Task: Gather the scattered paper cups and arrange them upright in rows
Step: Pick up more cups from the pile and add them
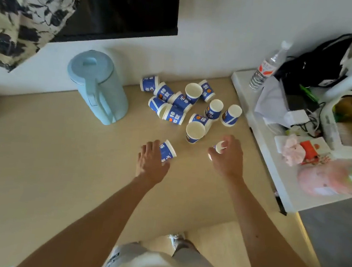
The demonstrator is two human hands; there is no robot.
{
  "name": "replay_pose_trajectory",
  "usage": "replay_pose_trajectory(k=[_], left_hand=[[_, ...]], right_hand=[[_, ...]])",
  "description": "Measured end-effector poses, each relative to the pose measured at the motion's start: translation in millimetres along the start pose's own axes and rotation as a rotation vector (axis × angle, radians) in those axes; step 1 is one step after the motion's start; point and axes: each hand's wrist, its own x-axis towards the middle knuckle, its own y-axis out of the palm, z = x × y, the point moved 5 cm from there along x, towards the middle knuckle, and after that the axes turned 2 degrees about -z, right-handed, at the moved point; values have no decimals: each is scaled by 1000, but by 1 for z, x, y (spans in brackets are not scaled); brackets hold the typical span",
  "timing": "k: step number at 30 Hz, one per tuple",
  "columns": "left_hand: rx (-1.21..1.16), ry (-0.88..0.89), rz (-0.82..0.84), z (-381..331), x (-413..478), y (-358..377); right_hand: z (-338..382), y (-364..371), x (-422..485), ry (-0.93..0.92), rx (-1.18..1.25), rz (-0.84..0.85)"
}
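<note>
Several blue-and-white paper cups lie scattered on the beige table [48,163] near the wall, most on their sides in a pile [169,102]. One cup [194,132] stands upright in front of the pile and another upright cup [193,92] stands further back. My left hand [151,160] grips a tilted cup [167,151] by its side. My right hand [228,155] curls round a cup [219,147] of which only the white rim or base shows.
A light blue kettle [98,87] stands left of the cups. A white side shelf [265,147] at the right carries a water bottle [268,65], a black bag, cables and pink items. A dark screen [127,6] hangs on the wall above.
</note>
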Motion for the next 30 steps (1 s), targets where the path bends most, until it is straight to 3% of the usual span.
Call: replay_pose_trajectory(k=[3,7,10,16,20,25,28,30], left_hand=[[102,-5,7,2,15,13],[186,-24,28,-1,27,30],[265,-40,60,-2,27,40],[361,-39,105,-2,20,53],[155,-123,105,2,12,52],[-413,-310,-77,1,-14,29],[-662,-348,-113,0,-35,13],[-808,-335,-143,2,-48,-7]], right_hand=[[-16,1,32,-116,-318,22],[-36,16,61,-120,-594,172],[-45,27,70,-105,-668,280],[-59,39,69,-145,-722,315],[-71,29,65,2,-462,323],[-74,27,43,324,319,398],[-56,40,21,366,633,521],[-32,54,-2,311,718,639]])
